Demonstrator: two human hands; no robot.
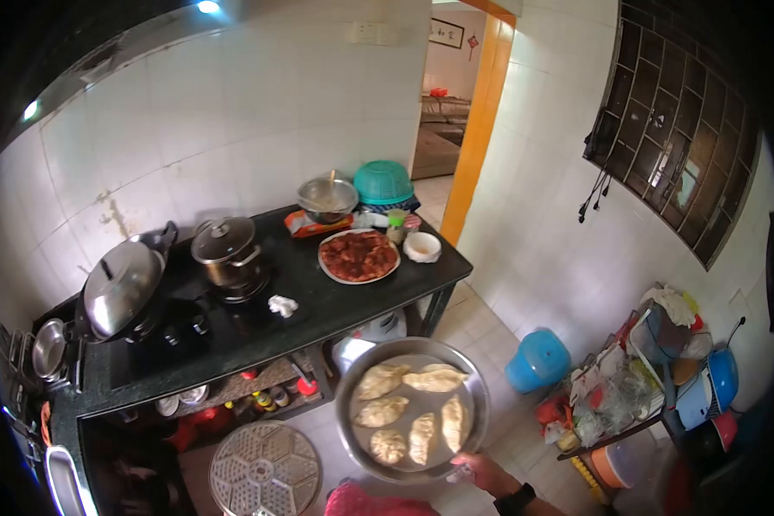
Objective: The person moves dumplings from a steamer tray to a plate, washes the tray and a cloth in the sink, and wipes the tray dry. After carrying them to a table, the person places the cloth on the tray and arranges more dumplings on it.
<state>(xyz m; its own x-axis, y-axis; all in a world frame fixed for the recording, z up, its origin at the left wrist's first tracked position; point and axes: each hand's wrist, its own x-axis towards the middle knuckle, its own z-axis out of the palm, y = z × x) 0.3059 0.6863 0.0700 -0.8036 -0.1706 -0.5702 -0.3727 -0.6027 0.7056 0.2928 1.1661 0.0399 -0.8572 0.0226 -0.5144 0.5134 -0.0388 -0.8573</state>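
Observation:
A wide, round metal pan (344,404) is held out over the floor in front of the counter. Several large, pleated pale dumplings (421,439) lie spread across its bottom. My right hand (482,475), with a dark band on the wrist, grips the pan's near right rim, fingers closed at the edge. No part of my left hand shows. Red cloth (378,500) pokes in below the pan. To the left, a round perforated metal steamer plate (265,469) sits lower down.
On the dark counter (318,314) stand a lidded wok (125,288), a lidded pot (225,249), a plate of reddish meat (359,256), a white bowl (422,248) and a green basket (383,182). A blue bin (538,361) and a cluttered rack (615,396) line the right wall.

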